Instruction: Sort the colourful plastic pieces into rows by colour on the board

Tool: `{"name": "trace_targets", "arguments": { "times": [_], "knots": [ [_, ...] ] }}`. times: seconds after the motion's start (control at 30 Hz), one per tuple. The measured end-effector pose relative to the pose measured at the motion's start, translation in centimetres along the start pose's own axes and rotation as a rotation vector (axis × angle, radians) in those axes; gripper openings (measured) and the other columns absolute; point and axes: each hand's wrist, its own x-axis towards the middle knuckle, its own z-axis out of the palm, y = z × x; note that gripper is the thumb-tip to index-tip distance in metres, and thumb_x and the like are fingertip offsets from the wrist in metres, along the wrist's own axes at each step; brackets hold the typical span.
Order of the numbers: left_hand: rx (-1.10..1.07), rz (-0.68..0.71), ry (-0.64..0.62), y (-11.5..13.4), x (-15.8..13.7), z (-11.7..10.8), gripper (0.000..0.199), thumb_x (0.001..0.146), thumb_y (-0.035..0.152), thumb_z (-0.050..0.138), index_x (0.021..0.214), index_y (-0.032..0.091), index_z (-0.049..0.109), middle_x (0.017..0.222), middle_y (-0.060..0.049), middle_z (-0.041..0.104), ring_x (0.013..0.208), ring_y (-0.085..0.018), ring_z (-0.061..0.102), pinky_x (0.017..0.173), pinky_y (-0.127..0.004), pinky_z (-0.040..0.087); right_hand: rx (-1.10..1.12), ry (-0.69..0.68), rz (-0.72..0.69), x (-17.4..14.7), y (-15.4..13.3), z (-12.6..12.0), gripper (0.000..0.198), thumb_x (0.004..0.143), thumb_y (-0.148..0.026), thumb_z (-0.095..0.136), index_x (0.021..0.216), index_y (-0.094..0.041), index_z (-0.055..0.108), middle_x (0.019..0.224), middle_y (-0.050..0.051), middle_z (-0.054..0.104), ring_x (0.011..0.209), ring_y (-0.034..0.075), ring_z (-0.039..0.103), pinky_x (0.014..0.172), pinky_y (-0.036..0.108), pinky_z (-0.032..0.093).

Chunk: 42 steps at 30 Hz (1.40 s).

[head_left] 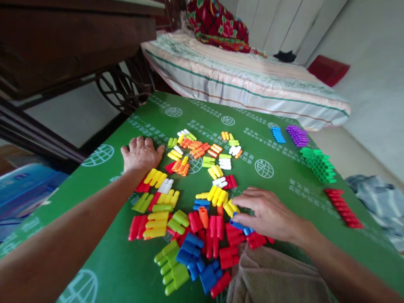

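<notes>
So we're working at a green bench [110,269] with a loose spread of plastic pieces [157,225] on it, the kind with a few rounded prongs side by side. We're resting our left hand [142,155] palm down just left of the spread, fingers lying fairly close together and, as far as we're seeing, having hold of nothing. With our right hand [267,212] we're curving the fingers over the right side of the pile, index at a yellow piece [231,208] and thumb over a blue piece [237,225]. The gap between them is looking small, and we honestly can't tell if we're gripping either one or just touching.

Progress-wise: over on the right, four single-colour groups are sitting apart from the mess, a blue row [278,135], a purple cluster [297,136], a green cluster [318,163] and a red row [344,208]. We're calling those the tidy part. In the middle, yellow, red, lime, orange, white and blue ones are lying all mixed, so we're guessing plenty is left. Nearest us, the pile is bunching up beside a brown cloth [277,277].
</notes>
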Motion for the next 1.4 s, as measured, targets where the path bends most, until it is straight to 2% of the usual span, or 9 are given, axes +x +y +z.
{"name": "trace_targets", "arguments": {
  "times": [0.1, 0.27, 0.37, 0.47, 0.57, 0.77, 0.93, 1.2, 1.4],
  "knots": [
    [-0.002, 0.006, -0.004, 0.0, 0.0, -0.1, 0.065, 0.088, 0.052, 0.025, 0.125, 0.004, 0.048, 0.139, -0.027, 0.044, 0.132, -0.04, 0.033, 0.104, -0.061, 0.03, -0.036, -0.059, 0.05, -1.8, -0.8, 1.2, 0.01, 0.084, -0.025, 0.066, 0.093, -0.021, 0.066, 0.084, 0.003, 0.066, 0.084, 0.019, 0.059, 0.074, 0.03, 0.045],
    [0.005, -0.002, -0.007, 0.1, 0.0, 0.0, 0.064, 0.089, 0.052, 0.026, 0.126, 0.005, 0.046, 0.14, -0.027, 0.042, 0.133, -0.039, 0.032, 0.103, -0.06, 0.03, 0.074, 0.068, 0.157, -2.9, -0.6, 2.1, 0.011, 0.086, -0.019, 0.057, 0.09, -0.023, 0.066, 0.085, 0.002, 0.068, 0.083, 0.016, 0.06, 0.073, 0.026, 0.044],
    [0.003, 0.003, -0.007, 0.1, 0.0, 0.1, 0.064, 0.089, 0.053, 0.026, 0.126, 0.005, 0.046, 0.141, -0.026, 0.042, 0.133, -0.038, 0.032, 0.103, -0.059, 0.03, 0.117, 0.187, 0.42, -3.5, 1.2, 2.1, 0.013, 0.086, -0.031, 0.057, 0.091, -0.025, 0.067, 0.079, -0.001, 0.068, 0.07, 0.015, 0.06, 0.063, 0.025, 0.043],
    [-0.003, 0.007, -0.01, 0.1, 0.0, 0.1, 0.065, 0.088, 0.053, 0.027, 0.126, 0.003, 0.047, 0.14, -0.027, 0.042, 0.132, -0.039, 0.032, 0.103, -0.06, 0.03, -0.007, 0.232, 0.742, -4.0, 3.5, 2.5, 0.02, 0.085, -0.043, 0.055, 0.083, -0.026, 0.066, 0.064, -0.003, 0.064, 0.056, 0.015, 0.056, 0.053, 0.024, 0.035],
    [-0.004, 0.004, -0.016, 0.1, 0.0, 0.1, 0.067, 0.088, 0.053, 0.026, 0.126, 0.002, 0.046, 0.14, -0.028, 0.042, 0.133, -0.04, 0.032, 0.103, -0.061, 0.029, -0.136, 0.189, 0.876, -4.5, 5.2, 2.9, 0.028, 0.086, -0.047, 0.051, 0.077, -0.026, 0.066, 0.064, 0.0, 0.066, 0.058, 0.017, 0.059, 0.052, 0.025, 0.033],
    [-0.011, 0.005, -0.012, 0.1, 0.3, 0.2, 0.07, 0.088, 0.056, 0.022, 0.128, 0.004, 0.046, 0.141, -0.027, 0.042, 0.134, -0.039, 0.032, 0.104, -0.061, 0.029, 0.007, 0.266, 0.871, -7.0, 6.7, 2.8, 0.041, 0.083, -0.054, 0.051, 0.1, -0.023, 0.071, 0.07, 0.002, 0.069, 0.063, 0.019, 0.062, 0.057, 0.027, 0.04],
    [-0.032, -0.009, -0.001, 0.1, 0.6, 0.2, 0.072, 0.087, 0.058, 0.025, 0.126, 0.003, 0.047, 0.141, -0.028, 0.041, 0.134, -0.041, 0.031, 0.104, -0.063, 0.027, 0.203, 0.119, 0.736, -8.6, 7.2, 2.4, 0.052, 0.077, -0.043, 0.06, 0.124, -0.02, 0.062, 0.068, -0.002, 0.067, 0.059, 0.016, 0.059, 0.057, 0.026, 0.042],
    [0.038, -0.002, -0.031, 0.2, -0.2, 0.3, 0.072, 0.089, 0.058, 0.017, 0.129, 0.004, 0.044, 0.142, -0.025, 0.041, 0.133, -0.037, 0.032, 0.104, -0.058, 0.029, -0.06, 0.104, 0.758, -8.0, 7.1, 3.1, 0.039, 0.076, -0.043, 0.06, 0.112, -0.029, 0.068, 0.064, -0.002, 0.066, 0.054, 0.017, 0.057, 0.051, 0.026, 0.034],
    [0.007, -0.005, -0.024, 0.2, 0.1, 0.0, 0.072, 0.088, 0.058, 0.022, 0.127, 0.004, 0.047, 0.14, -0.027, 0.043, 0.133, -0.039, 0.033, 0.103, -0.06, 0.03, -0.163, 0.104, 0.846, -7.2, 5.8, 2.9, 0.037, 0.079, -0.044, 0.063, 0.112, -0.027, 0.067, 0.07, -0.001, 0.069, 0.062, 0.018, 0.063, 0.054, 0.025, 0.036]
  ]
}}
